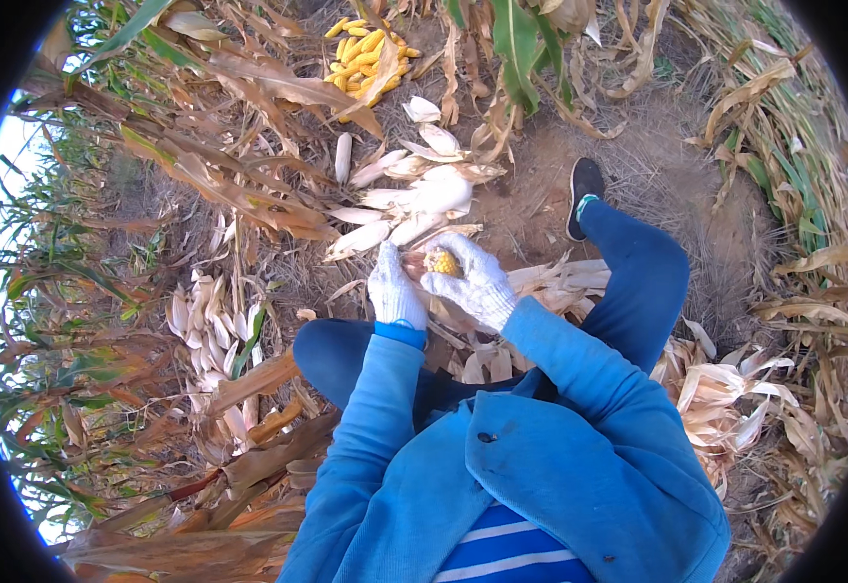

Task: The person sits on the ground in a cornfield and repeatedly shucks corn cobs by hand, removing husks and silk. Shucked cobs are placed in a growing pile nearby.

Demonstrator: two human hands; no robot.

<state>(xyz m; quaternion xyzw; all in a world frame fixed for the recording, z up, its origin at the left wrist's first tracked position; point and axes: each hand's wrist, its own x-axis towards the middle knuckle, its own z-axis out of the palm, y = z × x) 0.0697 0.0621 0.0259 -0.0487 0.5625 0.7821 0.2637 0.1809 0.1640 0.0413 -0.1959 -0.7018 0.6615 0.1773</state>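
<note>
My right hand (473,283), in a white knit glove, is wrapped around a corn ear (441,261); the yellow kernels at one end show between thumb and fingers. Close on its left, my left hand (395,286), gloved the same way, grips reddish-brown husk or silk (414,264) beside the ear. The glove hides just where its fingertips close. Beyond my hands lies a heap of corn ears in pale husks (424,193). Farther off, bare yellow ears (366,62) are piled on the soil, partly behind a dry leaf.
Husked ears (209,321) lie in another heap at left. Stripped husks (715,397) are piled at right, with more husks (562,280) by my bent leg (635,270). Dry corn stalks (234,175) lean in from the left. Straw-strewn soil (657,182) lies beyond my shoe.
</note>
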